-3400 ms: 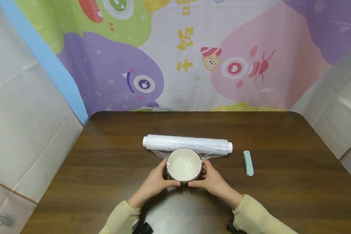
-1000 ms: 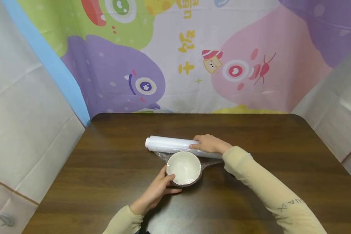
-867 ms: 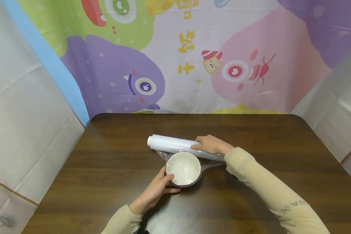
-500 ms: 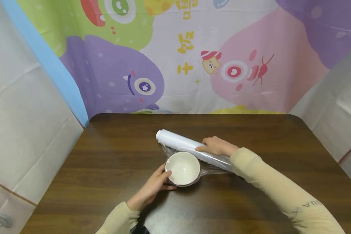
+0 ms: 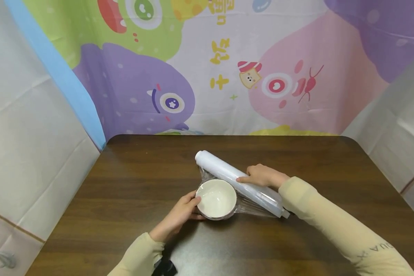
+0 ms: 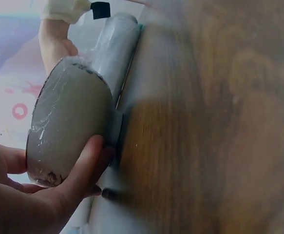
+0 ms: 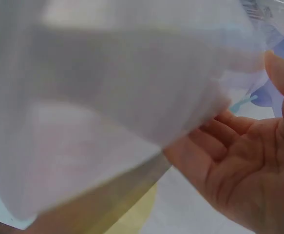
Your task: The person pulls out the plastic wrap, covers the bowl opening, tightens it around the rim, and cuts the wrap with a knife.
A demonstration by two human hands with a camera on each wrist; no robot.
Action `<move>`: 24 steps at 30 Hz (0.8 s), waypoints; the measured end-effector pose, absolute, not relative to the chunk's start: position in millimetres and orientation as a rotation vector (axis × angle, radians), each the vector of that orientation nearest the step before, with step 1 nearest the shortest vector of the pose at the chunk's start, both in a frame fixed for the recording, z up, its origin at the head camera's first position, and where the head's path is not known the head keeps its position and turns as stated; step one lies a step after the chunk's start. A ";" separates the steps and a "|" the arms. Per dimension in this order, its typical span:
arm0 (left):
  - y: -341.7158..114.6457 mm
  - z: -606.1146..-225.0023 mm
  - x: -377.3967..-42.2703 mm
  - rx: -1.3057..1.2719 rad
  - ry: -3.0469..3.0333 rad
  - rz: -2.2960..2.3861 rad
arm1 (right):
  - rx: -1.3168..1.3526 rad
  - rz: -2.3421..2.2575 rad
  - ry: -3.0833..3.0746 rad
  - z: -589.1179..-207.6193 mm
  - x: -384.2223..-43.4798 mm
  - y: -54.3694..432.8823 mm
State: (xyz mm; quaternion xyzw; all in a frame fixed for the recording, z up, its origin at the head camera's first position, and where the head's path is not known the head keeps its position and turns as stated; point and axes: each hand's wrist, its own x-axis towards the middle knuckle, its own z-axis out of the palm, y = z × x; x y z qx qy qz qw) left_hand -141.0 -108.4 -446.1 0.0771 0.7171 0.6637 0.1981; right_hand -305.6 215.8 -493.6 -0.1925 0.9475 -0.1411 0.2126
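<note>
A white-lined bowl [image 5: 216, 199] stands at mid-table, with clear film stretched over its mouth, as the left wrist view shows. My left hand [image 5: 177, 214] grips its left side, thumb at the rim and fingers around the outside. Behind and to the right, a roll of cling film [image 5: 219, 166] lies slanted, its right end nearer me. My right hand [image 5: 263, 176] holds the roll from above, right of its middle. A gathered stretch of film [image 5: 253, 208] runs between bowl and roll. In the right wrist view the roll [image 7: 107, 73] fills much of the picture, blurred.
The dark wooden table [image 5: 141, 184] ends at a cartoon-printed curtain [image 5: 224, 96] at the back. Pale cloth panels [image 5: 34, 115] hang at the sides. The right sleeve [image 5: 341, 222] covers part of the table's right side.
My right hand left the bowl and took hold of the roll, swinging its right end toward me. My left hand stayed at the bowl. The pale green folding knife is now hidden in the head view.
</note>
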 end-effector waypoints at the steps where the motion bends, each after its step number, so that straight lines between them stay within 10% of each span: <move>1: -108.8 -446.1 -141.7 0.215 2.011 1.855 | -0.536 -0.386 2.636 -493.4 -304.5 216.2; 24: -113.3 -443.8 -154.9 0.120 2.213 1.797 | -0.446 -0.470 2.650 -491.5 -258.9 222.5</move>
